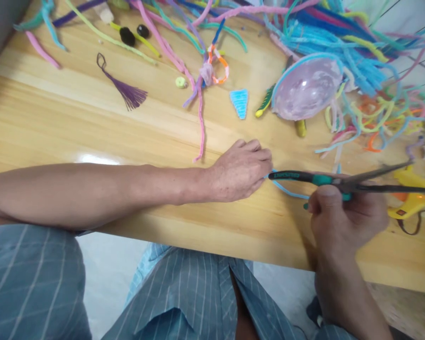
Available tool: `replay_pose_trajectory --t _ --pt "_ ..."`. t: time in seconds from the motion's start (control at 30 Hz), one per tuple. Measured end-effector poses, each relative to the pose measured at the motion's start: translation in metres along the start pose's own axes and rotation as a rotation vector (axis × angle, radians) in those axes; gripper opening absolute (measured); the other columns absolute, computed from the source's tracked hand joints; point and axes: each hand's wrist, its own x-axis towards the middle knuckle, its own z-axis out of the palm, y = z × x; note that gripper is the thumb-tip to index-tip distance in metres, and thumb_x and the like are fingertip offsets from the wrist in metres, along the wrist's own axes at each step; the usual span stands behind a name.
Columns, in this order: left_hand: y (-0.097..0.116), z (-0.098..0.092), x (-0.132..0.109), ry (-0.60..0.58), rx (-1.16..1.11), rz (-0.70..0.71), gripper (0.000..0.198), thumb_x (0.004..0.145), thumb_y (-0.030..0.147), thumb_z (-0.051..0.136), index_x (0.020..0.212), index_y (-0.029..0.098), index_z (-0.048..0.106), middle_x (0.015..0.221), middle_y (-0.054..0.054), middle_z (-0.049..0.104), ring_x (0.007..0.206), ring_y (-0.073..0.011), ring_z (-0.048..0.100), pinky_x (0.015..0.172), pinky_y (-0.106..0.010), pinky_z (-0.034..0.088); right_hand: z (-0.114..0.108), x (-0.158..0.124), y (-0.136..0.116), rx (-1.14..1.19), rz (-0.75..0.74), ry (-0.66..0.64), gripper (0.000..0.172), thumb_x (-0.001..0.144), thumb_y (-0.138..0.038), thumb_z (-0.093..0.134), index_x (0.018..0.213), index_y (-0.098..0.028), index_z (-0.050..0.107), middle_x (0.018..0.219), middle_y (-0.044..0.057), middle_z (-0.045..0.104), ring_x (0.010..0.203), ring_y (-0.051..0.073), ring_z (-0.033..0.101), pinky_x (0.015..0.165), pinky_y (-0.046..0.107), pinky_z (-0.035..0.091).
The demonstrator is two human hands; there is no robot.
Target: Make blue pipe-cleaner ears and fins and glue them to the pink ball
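Note:
My left hand (242, 170) rests low over the table with its fingers curled closed. A thin light-blue pipe cleaner (290, 191) comes out at its fingertips and runs right, toward my other hand. My right hand (347, 217) grips long-nose pliers (343, 183) with black and green handles. Their long jaws are spread and point right, away from the left hand. One handle end reaches close to the left fingertips. Beyond the hands lie a small blue striped trapezoid piece (239, 103) and a pink oval bowl-like form (306, 87) with a blue rim.
A yellow glue gun (412, 193) lies at the right. Blue pipe cleaners (340, 45) are heaped at the back right, beside many curled scraps (375, 113). A purple tassel (123, 89) and black pompoms (127, 36) sit at the back left. The table's front edge is near my body.

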Motion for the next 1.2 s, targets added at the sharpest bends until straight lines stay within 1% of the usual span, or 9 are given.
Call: replay_pose_trajectory --t 0.17,0.33,0.5,0.6,0.7,0.87,1.03,1.1,1.2 --pt "-0.001 0.0 0.0 -0.018 0.004 -0.001 0.023 0.106 0.023 0.056 0.116 0.015 0.075 0.125 -0.012 0.077 0.118 -0.0321 0.06 0.092 -0.047 0.043 0.001 0.02 -0.018 0.176 -0.093 0.216 0.017 0.07 -0.024 0.089 0.077 -0.02 0.074 0.062 -0.006 0.058 0.035 0.007 0.043 0.028 0.024 0.027" --pt "-0.003 0.001 0.0 -0.001 -0.045 -0.009 0.022 0.105 0.025 0.059 0.118 0.016 0.074 0.125 -0.013 0.076 0.117 -0.0315 0.061 0.097 -0.047 0.046 -0.044 0.049 -0.01 0.121 0.058 0.099 0.04 0.057 -0.041 0.1 0.062 -0.019 0.067 0.06 0.0 0.059 0.037 0.007 0.04 0.029 0.023 0.019" --pt "-0.002 0.002 -0.001 0.083 -0.035 -0.065 0.035 0.102 0.035 0.066 0.13 0.014 0.07 0.136 -0.019 0.068 0.12 -0.0335 0.06 0.101 -0.048 0.047 -0.118 0.083 0.022 -0.141 0.432 -0.289 0.058 0.055 -0.069 0.102 0.053 -0.022 0.068 0.046 0.002 0.056 0.032 0.012 0.042 0.028 0.026 0.027" --pt "-0.002 0.002 -0.001 0.07 0.014 -0.073 0.024 0.102 0.032 0.065 0.116 0.015 0.074 0.128 -0.018 0.07 0.114 -0.033 0.059 0.097 -0.047 0.047 -0.147 0.095 0.038 -0.285 0.681 -0.25 0.057 0.061 -0.07 0.099 0.055 -0.02 0.072 0.052 0.007 0.064 0.035 0.012 0.047 0.031 0.027 0.026" --pt "-0.004 0.001 0.0 0.071 0.01 -0.047 0.019 0.102 0.03 0.064 0.11 0.015 0.073 0.123 -0.017 0.072 0.11 -0.0317 0.059 0.093 -0.045 0.046 -0.158 0.1 0.049 -0.35 0.697 -0.205 0.051 0.075 -0.061 0.095 0.055 -0.02 0.073 0.049 0.006 0.062 0.036 0.011 0.048 0.035 0.027 0.027" --pt "-0.009 0.0 0.002 0.057 -0.151 -0.075 0.006 0.097 0.021 0.064 0.099 0.018 0.069 0.099 -0.01 0.075 0.098 -0.0269 0.062 0.09 -0.042 0.046 -0.152 0.104 0.052 -0.602 0.499 -0.342 0.046 0.089 -0.056 0.083 0.06 -0.021 0.077 0.054 0.004 0.066 0.046 0.013 0.053 0.045 0.029 0.033" --pt "-0.009 -0.003 0.007 0.191 -0.66 -0.179 0.012 0.096 0.032 0.069 0.098 0.02 0.068 0.09 -0.002 0.072 0.081 -0.0163 0.061 0.077 -0.031 0.046 -0.129 0.095 0.035 -1.065 0.119 -0.038 0.022 0.075 -0.04 0.096 0.079 -0.024 0.081 0.089 0.008 0.079 0.079 0.023 0.064 0.075 0.041 0.043" --pt "-0.007 -0.005 0.01 0.237 -0.894 -0.243 0.024 0.094 0.041 0.076 0.096 0.019 0.068 0.088 0.0 0.07 0.077 -0.014 0.059 0.072 -0.028 0.046 -0.109 0.083 0.021 -0.963 0.003 -0.004 0.02 0.077 -0.039 0.093 0.088 -0.026 0.083 0.099 0.009 0.082 0.087 0.025 0.067 0.083 0.043 0.046" --pt "-0.005 -0.007 0.014 0.266 -1.129 -0.341 0.038 0.088 0.052 0.085 0.092 0.018 0.069 0.082 0.0 0.069 0.074 -0.0124 0.058 0.07 -0.027 0.045 -0.066 0.059 -0.005 -0.637 -0.069 -0.232 0.014 0.086 -0.039 0.082 0.095 -0.029 0.084 0.096 0.005 0.083 0.089 0.023 0.073 0.081 0.038 0.051"
